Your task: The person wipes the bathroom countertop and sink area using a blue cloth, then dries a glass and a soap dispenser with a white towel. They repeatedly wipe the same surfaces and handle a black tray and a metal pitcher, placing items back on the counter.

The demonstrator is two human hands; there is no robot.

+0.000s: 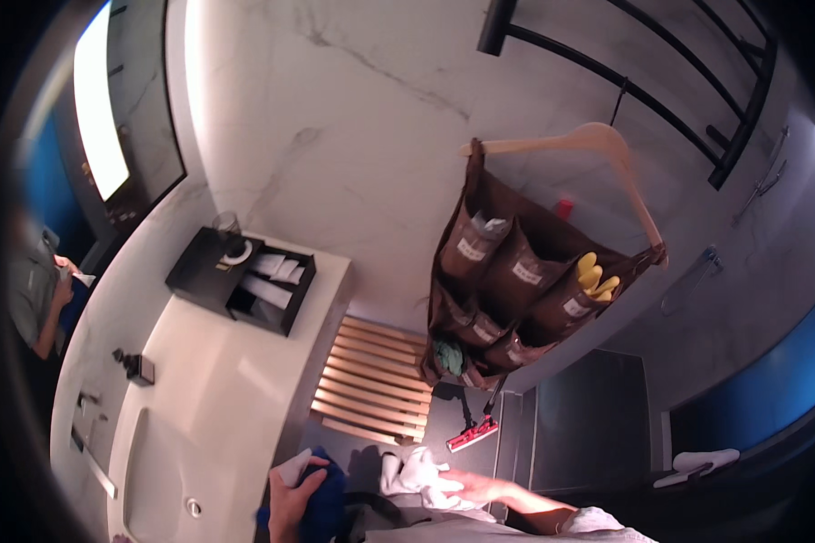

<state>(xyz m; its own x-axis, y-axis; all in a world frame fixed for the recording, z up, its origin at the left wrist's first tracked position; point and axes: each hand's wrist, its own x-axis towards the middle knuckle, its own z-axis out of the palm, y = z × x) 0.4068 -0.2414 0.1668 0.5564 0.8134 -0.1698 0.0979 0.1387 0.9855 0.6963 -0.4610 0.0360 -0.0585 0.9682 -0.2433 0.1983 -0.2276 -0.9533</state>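
At seven o'clock the left hand (290, 498) grasps a blue cloth (329, 500) and a small white piece (295, 467), near six the right hand (471, 488) has its fingers closed on a crumpled white cloth (415, 474) — and beyond, a red-headed floor tool (473, 435) sits at five, a brown pocket organiser (516, 295) at three.

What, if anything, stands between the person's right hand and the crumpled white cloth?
Nothing visible: the right hand is directly on the crumpled white cloth. The bundled blue cloth, in the left hand, lies off to the left, not between them.
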